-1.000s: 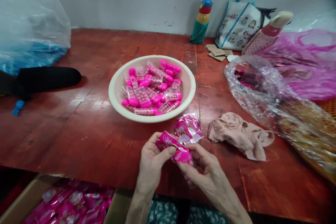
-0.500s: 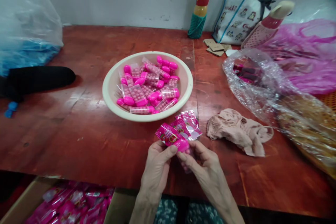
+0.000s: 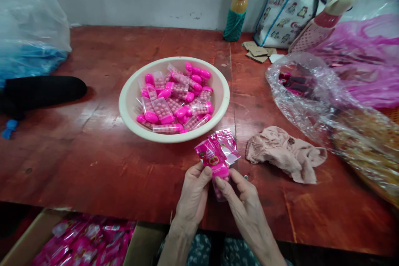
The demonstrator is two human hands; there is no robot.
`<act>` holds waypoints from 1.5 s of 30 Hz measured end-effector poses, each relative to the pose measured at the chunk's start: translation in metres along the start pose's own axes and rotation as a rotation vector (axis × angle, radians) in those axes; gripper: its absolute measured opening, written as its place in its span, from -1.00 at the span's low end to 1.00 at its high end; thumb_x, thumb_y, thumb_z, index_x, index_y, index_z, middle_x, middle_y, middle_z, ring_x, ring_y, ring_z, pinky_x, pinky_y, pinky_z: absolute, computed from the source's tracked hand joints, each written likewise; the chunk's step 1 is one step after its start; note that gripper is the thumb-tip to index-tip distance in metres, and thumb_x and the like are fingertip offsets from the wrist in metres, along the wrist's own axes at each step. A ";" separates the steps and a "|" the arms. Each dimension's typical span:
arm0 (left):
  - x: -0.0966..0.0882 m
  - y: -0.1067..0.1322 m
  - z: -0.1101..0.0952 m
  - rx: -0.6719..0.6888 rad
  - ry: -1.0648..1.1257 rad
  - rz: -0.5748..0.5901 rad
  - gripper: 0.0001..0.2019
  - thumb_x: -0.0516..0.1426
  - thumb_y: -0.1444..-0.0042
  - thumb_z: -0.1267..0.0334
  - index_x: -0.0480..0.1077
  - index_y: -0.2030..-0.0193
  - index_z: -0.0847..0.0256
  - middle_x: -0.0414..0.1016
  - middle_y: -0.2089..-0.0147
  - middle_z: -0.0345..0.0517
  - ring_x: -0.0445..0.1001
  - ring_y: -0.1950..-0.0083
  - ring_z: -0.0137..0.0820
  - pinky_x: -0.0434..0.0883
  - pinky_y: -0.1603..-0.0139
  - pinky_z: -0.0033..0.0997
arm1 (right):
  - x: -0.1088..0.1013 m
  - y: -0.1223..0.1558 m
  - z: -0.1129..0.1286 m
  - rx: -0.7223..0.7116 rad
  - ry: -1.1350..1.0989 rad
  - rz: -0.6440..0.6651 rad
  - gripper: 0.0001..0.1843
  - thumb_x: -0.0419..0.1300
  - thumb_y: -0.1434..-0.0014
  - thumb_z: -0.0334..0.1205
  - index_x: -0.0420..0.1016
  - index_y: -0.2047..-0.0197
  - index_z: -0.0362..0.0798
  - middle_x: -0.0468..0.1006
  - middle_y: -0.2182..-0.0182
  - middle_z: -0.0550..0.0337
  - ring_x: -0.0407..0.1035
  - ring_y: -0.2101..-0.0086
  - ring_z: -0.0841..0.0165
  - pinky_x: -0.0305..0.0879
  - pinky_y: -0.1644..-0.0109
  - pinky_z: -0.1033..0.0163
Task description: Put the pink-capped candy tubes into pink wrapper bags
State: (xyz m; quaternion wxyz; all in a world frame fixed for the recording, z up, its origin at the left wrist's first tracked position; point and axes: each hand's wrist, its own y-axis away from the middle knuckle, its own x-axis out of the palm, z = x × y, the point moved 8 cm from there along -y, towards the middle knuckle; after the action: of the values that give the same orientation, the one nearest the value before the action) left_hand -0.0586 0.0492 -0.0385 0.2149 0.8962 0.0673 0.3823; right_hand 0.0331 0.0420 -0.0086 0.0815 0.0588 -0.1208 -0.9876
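Both my hands meet over the red wooden table (image 3: 93,153) near its front edge. My left hand (image 3: 195,193) and my right hand (image 3: 243,203) pinch a pink printed packet (image 3: 212,158) with a pink-capped capsule of candy (image 3: 220,174) going into it. A few more pink packets (image 3: 227,143) lie on the table just beyond my fingers. Further back stands a cream bowl (image 3: 131,91) holding several clear capsules with pink caps (image 3: 174,99).
A crumpled beige cloth (image 3: 285,153) lies to the right. Clear plastic bags (image 3: 314,95) and a pink bag (image 3: 368,58) fill the right side. A bottle (image 3: 236,10) and tote bag (image 3: 282,12) stand by the wall. A cardboard box of pink packets (image 3: 81,245) sits below the front edge. A black sleeve (image 3: 43,89) rests at left.
The packet has turned more upright in my hands, and the capsule has gone deeper into it. My hands have drifted slightly right. The view has shifted a little.
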 end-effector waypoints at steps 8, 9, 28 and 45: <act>0.007 0.002 0.002 -0.079 -0.043 0.021 -0.81 0.18 -0.05 0.23 0.54 0.37 0.33 0.52 0.50 -0.06 0.25 0.62 -0.59 0.17 0.68 -0.63 | -0.002 0.004 -0.001 -0.063 0.131 -0.076 -0.74 0.04 -0.21 -0.08 0.39 0.13 -0.04 0.45 0.45 0.18 0.35 0.44 0.36 0.29 0.40 0.34; 0.008 0.001 0.001 -0.079 -0.044 0.029 -0.80 0.18 -0.04 0.22 0.54 0.39 0.34 0.52 0.50 -0.05 0.26 0.62 -0.58 0.18 0.69 -0.63 | -0.003 0.005 -0.001 -0.066 0.151 -0.095 -0.73 0.05 -0.20 -0.07 0.40 0.12 -0.04 0.47 0.44 0.16 0.36 0.42 0.34 0.29 0.39 0.33; 0.003 -0.002 0.003 -0.213 -0.169 0.037 -0.74 0.22 0.03 0.22 0.55 0.24 0.36 0.44 0.56 -0.11 0.26 0.65 -0.55 0.20 0.73 -0.59 | 0.009 0.002 -0.014 0.083 -0.058 0.049 -0.77 0.07 -0.20 -0.10 0.38 0.21 -0.08 0.39 0.48 0.24 0.26 0.50 0.44 0.25 0.43 0.37; 0.010 0.007 0.003 -0.166 -0.047 -0.012 -0.72 0.15 -0.07 0.18 0.52 0.19 0.35 0.57 0.29 0.10 0.28 0.64 -0.59 0.17 0.72 -0.61 | 0.014 0.017 -0.024 0.142 -0.082 -0.016 -0.57 -0.03 -0.23 0.05 0.38 0.01 -0.06 0.51 0.40 0.12 0.42 0.39 0.35 0.37 0.31 0.32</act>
State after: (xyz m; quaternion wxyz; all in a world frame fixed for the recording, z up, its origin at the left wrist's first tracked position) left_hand -0.0502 0.0450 -0.0308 0.2922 0.8836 0.0354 0.3640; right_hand 0.0248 0.0181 -0.0291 0.0643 0.0252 -0.1934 -0.9787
